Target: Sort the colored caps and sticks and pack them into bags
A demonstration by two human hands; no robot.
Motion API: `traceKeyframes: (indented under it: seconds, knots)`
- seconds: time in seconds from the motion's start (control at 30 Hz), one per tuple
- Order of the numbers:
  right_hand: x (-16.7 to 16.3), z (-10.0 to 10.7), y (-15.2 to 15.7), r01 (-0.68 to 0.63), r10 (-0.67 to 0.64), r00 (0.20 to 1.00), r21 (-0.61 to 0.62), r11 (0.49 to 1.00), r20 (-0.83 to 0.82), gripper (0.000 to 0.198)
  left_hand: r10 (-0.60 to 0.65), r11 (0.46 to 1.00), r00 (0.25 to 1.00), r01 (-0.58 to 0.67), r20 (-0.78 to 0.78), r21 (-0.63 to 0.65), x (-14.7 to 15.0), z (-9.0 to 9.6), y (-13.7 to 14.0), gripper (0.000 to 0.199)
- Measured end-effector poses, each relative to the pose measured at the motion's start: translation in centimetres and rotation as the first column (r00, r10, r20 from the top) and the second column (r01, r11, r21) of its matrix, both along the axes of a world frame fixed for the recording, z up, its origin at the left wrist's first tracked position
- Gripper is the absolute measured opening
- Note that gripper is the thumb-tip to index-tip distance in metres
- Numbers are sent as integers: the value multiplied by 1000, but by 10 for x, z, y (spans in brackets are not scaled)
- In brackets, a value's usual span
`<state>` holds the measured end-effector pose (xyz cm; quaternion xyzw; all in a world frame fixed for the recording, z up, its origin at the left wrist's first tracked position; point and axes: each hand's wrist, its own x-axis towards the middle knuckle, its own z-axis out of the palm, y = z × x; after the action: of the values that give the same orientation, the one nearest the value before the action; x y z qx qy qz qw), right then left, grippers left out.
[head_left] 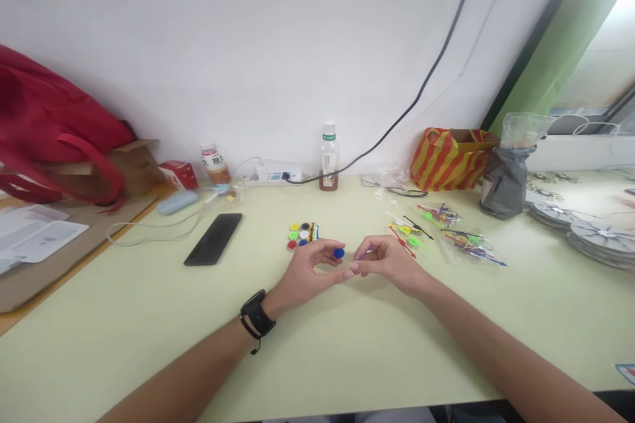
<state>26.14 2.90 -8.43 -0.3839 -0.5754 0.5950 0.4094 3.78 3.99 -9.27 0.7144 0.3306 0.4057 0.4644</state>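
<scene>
Over the middle of the table, my left hand [312, 271] has a small round blue plastic piece [338, 253] at its fingertips, with the thumb stretched toward the other hand. Close beside it, my right hand [389, 264] is pinched on a thin purple plastic piece [366, 254], mostly hidden by the fingers. The fingertips of both hands nearly meet; whether they touch I cannot tell. Just behind my left hand lie several colored round pieces [294, 227] in rows with thin colored sticks. Behind my right hand are loose arrow-shaped pieces [403, 241] and green rounds.
Bagged colored pieces [473, 244] lie at the right, near a stack of grey discs [602, 241]. A black phone [213, 240] rests at left. Along the wall stand a bottle [329, 158], a power strip [278, 175] with a cable, and a striped bag [446, 162].
</scene>
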Motion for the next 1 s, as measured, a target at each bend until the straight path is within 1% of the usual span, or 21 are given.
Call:
traceKeyframes:
  seconds: [0.1, 0.2, 0.33, 0.5, 0.77, 0.87, 1.0]
  knots:
    - [-5, 1, -3, -18, 19, 999, 38, 999, -28, 34, -53, 995, 998, 56, -41, 78, 0, 1, -3, 53]
    - [-8, 1, -4, -7, 7, 1000, 106, 994, 3, 33, -70, 988, 994, 80, -78, 132, 1, 3, -5, 44]
    - [-8, 3, -4, -9, 1, 998, 136, 991, 58, 39, -20, 986, 993, 39, -114, 162, 2, 3, -4, 27]
    - [-7, 1, -2, 9, -28, 995, 186, 982, 97, 36, 32, 983, 994, -12, -102, 184, 1, 0, 0, 23]
    - [-5, -2, 2, 61, -74, 995, 172, 983, 74, 34, 126, 943, 990, -99, -63, 319, -3, 0, 2, 16]
    - [-3, -1, 2, 53, -66, 995, 164, 985, 76, 35, 126, 942, 991, -107, -41, 318, -3, -1, 3, 14]
    - [-3, 1, 1, 52, -66, 994, 159, 986, 87, 34, 92, 952, 995, -81, -24, 294, -3, -1, 4, 13]
